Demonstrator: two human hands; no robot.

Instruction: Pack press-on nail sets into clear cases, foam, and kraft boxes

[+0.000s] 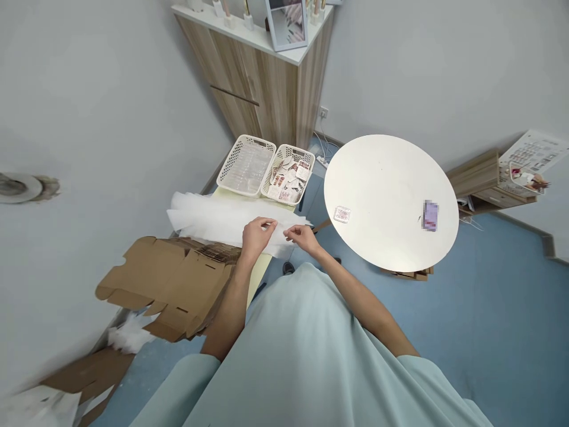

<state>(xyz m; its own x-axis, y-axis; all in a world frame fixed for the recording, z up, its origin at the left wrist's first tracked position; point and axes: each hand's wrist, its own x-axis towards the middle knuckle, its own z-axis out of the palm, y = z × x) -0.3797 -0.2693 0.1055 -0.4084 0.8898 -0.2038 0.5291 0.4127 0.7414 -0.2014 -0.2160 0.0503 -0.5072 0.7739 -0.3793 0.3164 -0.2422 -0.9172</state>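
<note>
One left hand (258, 236) and one right hand (304, 236) are being held half-curled over thin white sheets (213, 210) on the pale-yellow bench (259, 271); whether any is being gripped cannot be told. Separating is apparently being done, light pinching being called for.

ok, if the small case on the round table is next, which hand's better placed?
Right hand, I'd say: it's nearer the small case, on the side toward the round table. The left hand is farther, over the white sheets, with the right in between.
</note>
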